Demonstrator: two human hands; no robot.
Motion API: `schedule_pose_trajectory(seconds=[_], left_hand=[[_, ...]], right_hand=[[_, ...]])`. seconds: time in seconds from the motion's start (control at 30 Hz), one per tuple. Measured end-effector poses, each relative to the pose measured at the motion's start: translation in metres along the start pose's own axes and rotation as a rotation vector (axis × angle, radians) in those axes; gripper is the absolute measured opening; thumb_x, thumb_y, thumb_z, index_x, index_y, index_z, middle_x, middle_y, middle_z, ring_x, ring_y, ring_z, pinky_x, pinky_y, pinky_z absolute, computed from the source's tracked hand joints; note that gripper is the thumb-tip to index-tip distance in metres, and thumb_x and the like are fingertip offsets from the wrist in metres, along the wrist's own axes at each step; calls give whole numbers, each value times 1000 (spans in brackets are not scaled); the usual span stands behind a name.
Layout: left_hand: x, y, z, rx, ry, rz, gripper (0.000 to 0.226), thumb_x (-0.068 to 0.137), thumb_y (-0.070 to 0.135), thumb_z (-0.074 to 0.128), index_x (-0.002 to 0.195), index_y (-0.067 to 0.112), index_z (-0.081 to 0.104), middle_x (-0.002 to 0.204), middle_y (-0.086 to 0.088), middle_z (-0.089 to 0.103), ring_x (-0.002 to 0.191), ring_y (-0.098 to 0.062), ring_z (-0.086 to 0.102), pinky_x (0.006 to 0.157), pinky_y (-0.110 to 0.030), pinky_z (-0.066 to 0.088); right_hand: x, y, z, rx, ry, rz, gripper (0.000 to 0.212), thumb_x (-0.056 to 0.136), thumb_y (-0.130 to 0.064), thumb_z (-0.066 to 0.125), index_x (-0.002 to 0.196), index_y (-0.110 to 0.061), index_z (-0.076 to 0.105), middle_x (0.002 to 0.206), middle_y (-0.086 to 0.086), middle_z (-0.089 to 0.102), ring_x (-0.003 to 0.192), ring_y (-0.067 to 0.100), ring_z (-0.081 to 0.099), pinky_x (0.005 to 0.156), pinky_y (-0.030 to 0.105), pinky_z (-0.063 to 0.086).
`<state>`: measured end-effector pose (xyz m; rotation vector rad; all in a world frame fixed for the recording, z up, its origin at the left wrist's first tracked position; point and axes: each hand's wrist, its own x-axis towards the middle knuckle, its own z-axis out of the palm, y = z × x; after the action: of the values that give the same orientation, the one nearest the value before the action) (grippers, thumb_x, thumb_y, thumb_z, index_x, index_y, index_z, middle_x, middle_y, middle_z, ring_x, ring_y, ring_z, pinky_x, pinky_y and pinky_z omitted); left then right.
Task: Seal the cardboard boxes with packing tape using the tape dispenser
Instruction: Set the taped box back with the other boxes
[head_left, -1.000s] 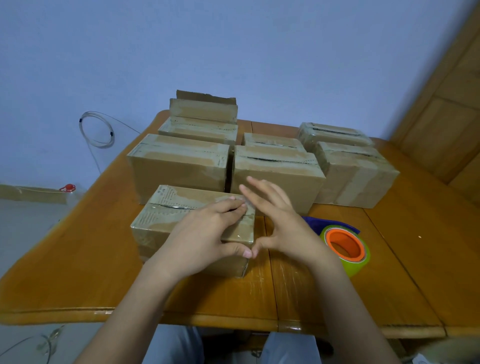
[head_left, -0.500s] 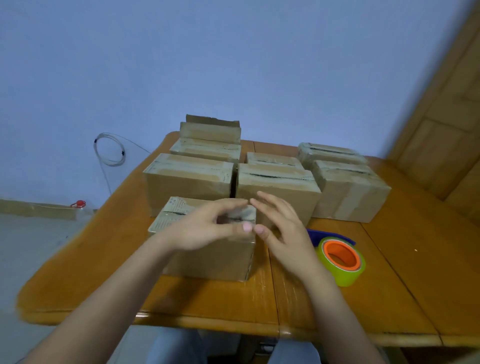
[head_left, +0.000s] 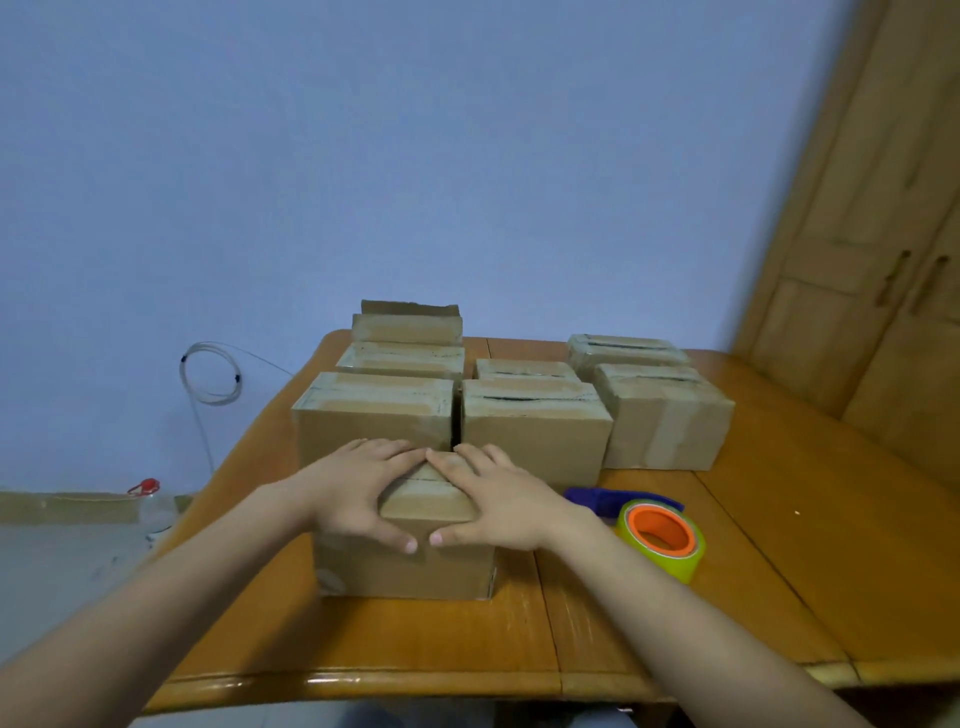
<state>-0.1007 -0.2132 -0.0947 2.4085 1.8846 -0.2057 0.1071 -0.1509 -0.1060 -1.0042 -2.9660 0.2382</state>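
Head view: the front box (head_left: 405, 569) sits near the table (head_left: 779, 571) edge. The left hand (head_left: 358, 488) and right hand (head_left: 501, 496) press flat on its top, fingers straight. More boxes (head_left: 535, 434) crowd directly behind. The tape dispenser (head_left: 660, 538) lies beside the right wrist.

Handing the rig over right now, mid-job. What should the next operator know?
Left hand and right hand: both flat, fingers straight, pressing the top of the near box.
Tape dispenser: lies on the table, right of that box, in no hand.
Done: a tape strip shows across the near box's top.
Left: the rear left box has a flap up and seems unsealed.
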Motion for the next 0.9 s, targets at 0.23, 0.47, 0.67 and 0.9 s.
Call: schedule_pose_trajectory(seconds=[0.23, 0.47, 0.67, 0.9], left_hand=[[-14, 31, -48, -15, -11, 12, 142, 36, 105, 19, 154, 27, 6, 158, 1, 21, 141, -18, 25, 114, -33, 26], [-13, 72, -137, 108, 224, 25, 108, 64, 85, 46, 152, 30, 15, 143, 6, 41, 126, -19, 43, 100, -37, 40], [18, 86, -209, 304, 395, -11, 102, 68, 83, 52, 148, 26, 22, 131, -2, 47, 122, -26, 45, 97, -44, 43], [67, 85, -262, 328, 527, -36, 106, 74, 77, 53, 152, 20, 10, 136, -6, 41, 127, -28, 39, 102, -45, 39]], right_hand=[[-27, 10, -45, 84, 28, -42, 86, 83, -65, 55, 151, -37, 11, 154, -6, 24, 138, 17, 19, 109, 40, 27], [-57, 29, -139, 39, 179, -78, 89, 74, -71, 56, 149, -37, 23, 139, -11, 39, 129, 13, 30, 107, 34, 27], [-62, 50, -217, -85, 223, -61, 96, 77, -63, 63, 152, -29, 15, 134, -6, 37, 123, 13, 34, 104, 31, 31], [-36, 82, -288, -246, 272, 17, 110, 61, -62, 69, 150, -27, 16, 123, -4, 40, 118, 16, 38, 103, 40, 38]])
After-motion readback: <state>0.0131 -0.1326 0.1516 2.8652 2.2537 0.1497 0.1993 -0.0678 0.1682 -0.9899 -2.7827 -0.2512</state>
